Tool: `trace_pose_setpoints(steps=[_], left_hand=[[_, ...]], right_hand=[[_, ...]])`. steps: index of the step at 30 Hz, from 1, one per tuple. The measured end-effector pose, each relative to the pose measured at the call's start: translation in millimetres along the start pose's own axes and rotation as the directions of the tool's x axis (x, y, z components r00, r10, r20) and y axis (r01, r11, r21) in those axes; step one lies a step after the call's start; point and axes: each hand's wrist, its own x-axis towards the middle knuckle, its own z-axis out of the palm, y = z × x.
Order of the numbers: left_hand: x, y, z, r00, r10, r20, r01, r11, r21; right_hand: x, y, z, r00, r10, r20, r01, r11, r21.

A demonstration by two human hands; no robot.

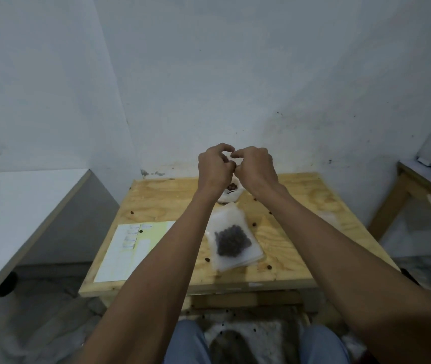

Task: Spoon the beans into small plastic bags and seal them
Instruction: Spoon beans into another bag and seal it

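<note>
Both hands raised together above the far edge of the plywood table (287,258), knuckles almost touching; left hand (213,168) and right hand (256,166) each have fingers curled, pinching the top of a small clear plastic bag (231,193) that hangs between and below them; bag's lower part shows under the wrists, with a few reddish-brown beans (231,187) in it; top edge of the bag mostly hidden by the fingers, so cannot tell if the seal is closed.

Second bag (232,239) lies flat near the table's middle, slightly right of centre, on top of what looks like a thin stack of empty bags; it holds a dark cluster of beans; whether it is sealed is not readable.

Loose beans (268,267) scattered on the table; several near the flat bag and toward the near edge, one near the left edge, a few toward the far right.

Paper sheet (130,252) with a yellow strip and faint writing lies along the table's left side, reaching the near-left corner; text too blurred to read.

Person's knees in blue trousers (188,342) at the near edge, below the table.
</note>
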Motion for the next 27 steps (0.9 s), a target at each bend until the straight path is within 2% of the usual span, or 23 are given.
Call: trace_pose_setpoints(steps=[3, 6, 11, 13, 15, 17, 20, 22, 24, 27], left_hand=[[-3.2, -2.2, -0.2, 0.998, 0.053, 0.02, -0.055, 0.99, 0.129], [-1.6, 0.0, -5.3, 0.997, 0.071, 0.017, -0.073, 0.979, 0.188], [2.8, 0.3, -20.9, 0.981, 0.19, 0.042, -0.194, 0.958, 0.213], [4.7, -8.1, -29.5, 0.954, 0.272, 0.126, -0.288, 0.948, 0.138], [7.8, -14.7, -35.9, 0.912, 0.34, 0.23, -0.376, 0.917, 0.134], [7.9, -12.9, -38.0, 0.88, 0.422, 0.219, -0.455, 0.881, 0.131], [9.1, -7.2, -34.8, 0.859, 0.507, 0.063, -0.511, 0.853, 0.107], [10.2, -9.4, -35.9, 0.886, 0.462, 0.047, -0.464, 0.88, 0.099], [10.5, -16.8, -36.8, 0.929, 0.357, 0.096, -0.366, 0.925, 0.099], [11.9, -35.1, -34.8, 0.968, 0.226, 0.107, -0.242, 0.955, 0.17]], right_hand=[[-0.6, 4.8, -1.2, 0.998, 0.014, -0.066, -0.014, 1.0, -0.012], [-0.7, 5.2, -1.4, 0.994, 0.024, -0.102, -0.024, 1.0, -0.002], [8.2, 9.6, -9.3, 0.993, -0.009, -0.114, 0.026, 0.989, 0.144], [11.5, 11.1, -19.3, 0.995, -0.012, -0.103, 0.038, 0.967, 0.252], [15.0, 8.6, -29.1, 0.997, -0.02, -0.075, 0.046, 0.929, 0.368], [18.7, 3.4, -32.9, 0.999, -0.03, -0.021, 0.037, 0.874, 0.484], [20.6, 0.1, -29.7, 0.999, -0.017, 0.051, -0.019, 0.779, 0.626], [19.5, 2.4, -26.0, 0.995, 0.04, 0.093, -0.095, 0.7, 0.708], [16.8, 8.2, -20.1, 0.976, 0.122, 0.181, -0.218, 0.59, 0.778], [13.4, 25.7, 0.9, 0.88, 0.321, 0.35, -0.455, 0.362, 0.813]])
